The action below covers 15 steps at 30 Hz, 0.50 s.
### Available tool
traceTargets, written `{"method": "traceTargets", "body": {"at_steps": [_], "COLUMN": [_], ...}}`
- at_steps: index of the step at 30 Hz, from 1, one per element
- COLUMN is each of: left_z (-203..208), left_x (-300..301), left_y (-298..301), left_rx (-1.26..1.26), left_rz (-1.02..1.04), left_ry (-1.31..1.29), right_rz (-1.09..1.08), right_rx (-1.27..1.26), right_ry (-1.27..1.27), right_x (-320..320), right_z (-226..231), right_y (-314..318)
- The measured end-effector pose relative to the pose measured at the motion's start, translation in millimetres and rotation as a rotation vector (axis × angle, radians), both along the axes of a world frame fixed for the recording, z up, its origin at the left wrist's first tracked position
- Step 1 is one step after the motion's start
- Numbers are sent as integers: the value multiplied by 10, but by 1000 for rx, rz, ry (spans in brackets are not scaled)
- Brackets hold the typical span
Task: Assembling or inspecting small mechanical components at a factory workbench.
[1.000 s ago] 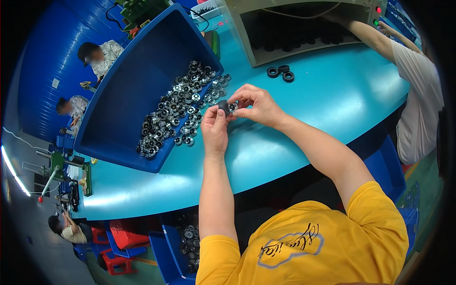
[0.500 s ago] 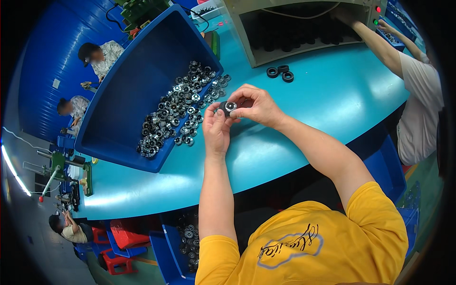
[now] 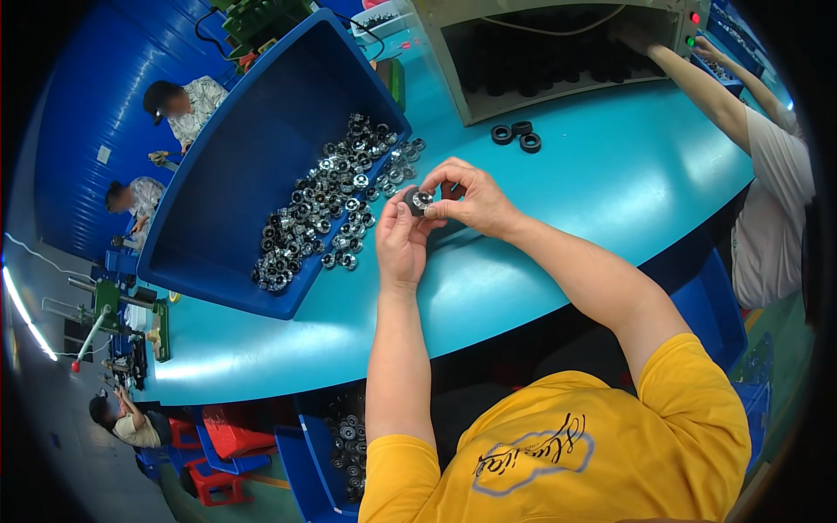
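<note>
Both of my hands meet over the turquoise table, closed on one small wheel (image 3: 418,202) with a black tyre and a silvery hub. My left hand (image 3: 401,242) grips its near left side between thumb and fingers. From the right, my right hand (image 3: 478,202) pinches it, thumb tip at the hub and index finger arched over. Just left of my hands, several loose silvery wheel hubs (image 3: 351,220) lie on the table by the bin's open side. Many more hubs (image 3: 301,209) are heaped inside the large blue bin (image 3: 231,131).
Three black rubber tyres (image 3: 529,142) lie beyond my hands, before an open metal cabinet (image 3: 466,105) full of dark tyres. At the right a co-worker's arm (image 3: 706,87) reaches into it. A green hand press (image 3: 105,305) stands far left. Below the table edge is a blue crate (image 3: 305,471) with wheels.
The wheel has tilted slightly between my fingers, and my hands have shifted very little. The co-worker at the right has leaned a bit, arm still in the cabinet.
</note>
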<state>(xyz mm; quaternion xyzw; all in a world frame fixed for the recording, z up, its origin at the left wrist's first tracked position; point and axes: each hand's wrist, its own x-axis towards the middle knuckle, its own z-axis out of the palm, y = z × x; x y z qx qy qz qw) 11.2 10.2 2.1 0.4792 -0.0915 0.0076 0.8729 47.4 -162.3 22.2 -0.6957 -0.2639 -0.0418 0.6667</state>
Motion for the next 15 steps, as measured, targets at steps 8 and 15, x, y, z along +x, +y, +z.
{"method": "traceTargets", "body": {"at_steps": [8,15], "left_z": [23,-42], "left_x": [-29,7], "left_y": [-36,-107], "left_rx": [29,312], "left_rz": [50,153], "left_ry": [8,-106], "right_rz": [-182,-154], "right_rx": [-151,-188], "right_ry": [-291,-284], "right_x": [-93,-100], "right_z": [83,41], "right_y": [32,67]}}
